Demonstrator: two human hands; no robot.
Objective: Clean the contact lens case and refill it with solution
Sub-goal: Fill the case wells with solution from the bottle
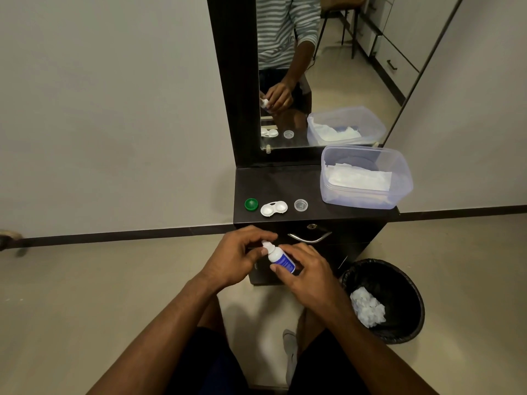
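Observation:
A white contact lens case [273,209] lies with both wells uncovered on the dark cabinet top [310,183]. A green cap [251,204] sits to its left and a clear cap [301,205] to its right. In front of the cabinet I hold a small white solution bottle with a blue label [281,258], tilted to the left. My right hand [306,276] grips the bottle's body. My left hand [238,256] pinches its white top.
A clear plastic tub [399,178] with white tissues stands at the cabinet's back right, below a mirror [328,67]. A black bin [399,280] holding a crumpled tissue sits on the floor at the right. The drawer has a metal handle [309,238].

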